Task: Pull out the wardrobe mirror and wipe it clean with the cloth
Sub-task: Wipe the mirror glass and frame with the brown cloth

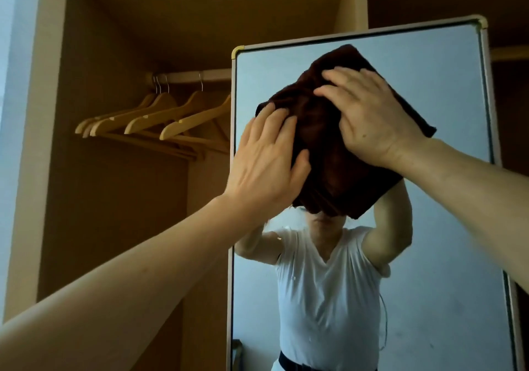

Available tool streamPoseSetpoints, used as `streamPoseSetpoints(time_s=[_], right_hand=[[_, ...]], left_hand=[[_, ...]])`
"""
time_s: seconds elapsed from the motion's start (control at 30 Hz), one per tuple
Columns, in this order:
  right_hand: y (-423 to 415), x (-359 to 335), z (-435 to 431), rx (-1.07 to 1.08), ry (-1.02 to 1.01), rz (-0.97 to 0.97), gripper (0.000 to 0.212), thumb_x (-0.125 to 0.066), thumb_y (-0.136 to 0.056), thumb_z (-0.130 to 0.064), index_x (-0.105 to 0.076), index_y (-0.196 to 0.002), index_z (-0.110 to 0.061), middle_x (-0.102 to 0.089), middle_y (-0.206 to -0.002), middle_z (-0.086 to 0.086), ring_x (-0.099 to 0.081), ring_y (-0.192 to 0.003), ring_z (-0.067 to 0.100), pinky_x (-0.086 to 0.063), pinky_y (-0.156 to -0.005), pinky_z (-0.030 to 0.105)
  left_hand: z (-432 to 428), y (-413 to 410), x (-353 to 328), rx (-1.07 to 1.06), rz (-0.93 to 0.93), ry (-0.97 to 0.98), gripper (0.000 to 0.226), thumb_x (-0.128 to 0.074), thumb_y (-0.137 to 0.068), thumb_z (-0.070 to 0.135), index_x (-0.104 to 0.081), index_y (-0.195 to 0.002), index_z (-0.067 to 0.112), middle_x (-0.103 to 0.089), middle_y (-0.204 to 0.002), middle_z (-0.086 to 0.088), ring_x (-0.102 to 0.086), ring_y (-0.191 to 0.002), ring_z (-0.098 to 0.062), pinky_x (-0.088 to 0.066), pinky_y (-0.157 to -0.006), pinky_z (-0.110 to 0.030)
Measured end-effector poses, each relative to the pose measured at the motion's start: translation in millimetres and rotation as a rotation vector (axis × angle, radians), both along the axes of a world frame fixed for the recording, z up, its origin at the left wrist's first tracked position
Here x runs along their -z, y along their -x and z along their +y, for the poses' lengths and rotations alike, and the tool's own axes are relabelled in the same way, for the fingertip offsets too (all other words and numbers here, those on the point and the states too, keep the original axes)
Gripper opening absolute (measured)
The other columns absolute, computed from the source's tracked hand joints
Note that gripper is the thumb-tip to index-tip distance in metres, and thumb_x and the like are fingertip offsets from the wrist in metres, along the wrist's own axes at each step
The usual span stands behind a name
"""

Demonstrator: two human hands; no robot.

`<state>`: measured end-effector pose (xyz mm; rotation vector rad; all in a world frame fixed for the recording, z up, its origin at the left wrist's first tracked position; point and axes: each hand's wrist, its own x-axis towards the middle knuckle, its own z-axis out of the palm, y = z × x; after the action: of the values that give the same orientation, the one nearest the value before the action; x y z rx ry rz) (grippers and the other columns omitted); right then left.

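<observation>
Dark brown cloth [329, 147] lies bunched against the upper glass of the mirror [446, 90]; the left hand [266, 164] presses the cloth's left edge, grip slack, fingers nearly straight; the right hand [369, 118] presses its upper right part, fingers spread flat, clasping nothing; wooden hangers [160, 118] hang left of the mirror.

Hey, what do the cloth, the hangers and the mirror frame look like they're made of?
Cloth: dark brown plush fabric, probably microfibre, matte with soft folds. Hangers: pale varnished wood with metal hooks. Mirror frame: thin pale metal by its look, possibly plastic, with brass-coloured corner caps.
</observation>
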<state>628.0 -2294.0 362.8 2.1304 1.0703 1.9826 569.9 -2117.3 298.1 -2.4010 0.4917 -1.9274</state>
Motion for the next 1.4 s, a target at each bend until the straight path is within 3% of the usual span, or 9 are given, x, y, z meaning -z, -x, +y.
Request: streamPoseSetpoints(time_s=[0.2,0.33,0.47,0.7,0.87,0.97,1.13,1.27,1.4], right_hand=[[0.4,0.9,0.3,0.011,0.015,-0.012,0.052,-0.036,-0.082,-0.005,-0.047,-0.133,-0.008,-0.038,-0.145,0.015,-0.029,-0.137,0.031,-0.013,-0.115,0.044],[2.2,1.4,1.6,0.025,0.021,0.0,0.052,-0.036,-0.082,-0.004,-0.048,-0.132,-0.006,-0.038,-0.144,0.017,-0.029,-0.137,0.033,-0.013,-0.114,0.046],[3.6,0.5,3.3,0.05,0.029,0.028,0.051,-0.041,-0.085,0.002,-0.045,-0.134,-0.008,-0.035,-0.147,0.015,-0.024,-0.139,0.03,-0.009,-0.115,0.044],[10.1,1.2,7.7,0.073,0.022,0.103,0.053,-0.04,-0.087,-0.002,-0.039,-0.139,-0.01,-0.025,-0.152,0.013,-0.014,-0.143,0.026,-0.002,-0.116,0.041],[22.2,15.5,26.2,0.245,-0.044,0.211,0.079,-0.022,-0.08,-0.056,-0.024,-0.146,-0.012,-0.01,-0.157,0.013,-0.003,-0.145,0.025,0.001,-0.115,0.047],[26.7,47.3,52.1,0.36,0.013,0.201,0.099,-0.021,-0.074,-0.075,-0.012,-0.149,-0.011,-0.002,-0.157,0.018,0.003,-0.144,0.03,0.002,-0.115,0.051],[21.9,61.1,62.4,0.33,0.183,0.158,0.085,-0.037,-0.083,-0.062,-0.01,-0.15,-0.017,0.002,-0.157,0.014,0.007,-0.144,0.026,0.006,-0.114,0.047],[18.0,0.5,63.8,0.249,0.209,0.133,0.07,-0.043,-0.086,-0.048,-0.02,-0.148,-0.023,-0.006,-0.158,0.007,-0.001,-0.145,0.022,0.002,-0.115,0.042],[15.8,-30.1,81.1,0.204,0.127,0.145,0.063,-0.042,-0.089,-0.037,-0.021,-0.148,-0.023,-0.008,-0.158,0.007,-0.002,-0.145,0.021,0.002,-0.116,0.045]], left_hand=[[60.3,19.4,34.0,0.014,-0.006,0.243,0.037,-0.046,-0.086,0.03,-0.062,-0.113,0.01,-0.056,-0.115,-0.004,-0.047,-0.11,-0.02,-0.039,-0.082,-0.028],[89.3,11.5,42.7,-0.04,0.387,0.625,0.042,-0.05,-0.091,0.021,-0.049,-0.133,0.013,-0.055,-0.124,-0.006,-0.056,-0.105,-0.02,-0.049,-0.08,-0.029],[82.9,3.0,37.7,0.236,0.667,0.797,0.036,-0.047,-0.093,0.009,-0.052,-0.129,0.01,-0.066,-0.099,-0.005,-0.063,-0.08,-0.012,-0.05,-0.061,-0.016],[54.4,-11.4,24.1,0.152,0.858,0.684,0.028,-0.058,-0.088,0.006,-0.065,-0.114,0.012,-0.067,-0.105,-0.006,-0.064,-0.097,-0.021,-0.057,-0.076,-0.03],[47.4,-23.7,34.1,0.024,0.779,0.796,0.044,-0.072,-0.081,0.022,-0.042,-0.112,0.013,-0.05,-0.083,0.003,-0.05,-0.07,-0.009,-0.045,-0.052,-0.021],[48.1,-24.6,36.5,-0.018,0.755,0.769,0.06,-0.073,-0.077,0.028,-0.038,-0.122,0.008,-0.046,-0.08,0.003,-0.048,-0.067,-0.012,-0.044,-0.056,-0.026],[49.9,-21.3,36.7,0.003,0.78,0.677,0.079,-0.072,-0.08,0.02,-0.025,-0.141,0.004,-0.052,-0.124,-0.012,-0.057,-0.107,-0.03,-0.052,-0.085,-0.035],[48.9,-18.4,38.2,0.024,0.793,0.707,0.057,-0.065,-0.085,0.022,-0.031,-0.127,0.002,-0.05,-0.084,-0.003,-0.054,-0.073,-0.017,-0.048,-0.059,-0.027],[49.2,-16.6,39.1,0.049,0.808,0.749,0.055,-0.062,-0.086,0.015,-0.03,-0.129,0.005,-0.044,-0.081,0.0,-0.049,-0.077,-0.015,-0.049,-0.068,-0.028]])
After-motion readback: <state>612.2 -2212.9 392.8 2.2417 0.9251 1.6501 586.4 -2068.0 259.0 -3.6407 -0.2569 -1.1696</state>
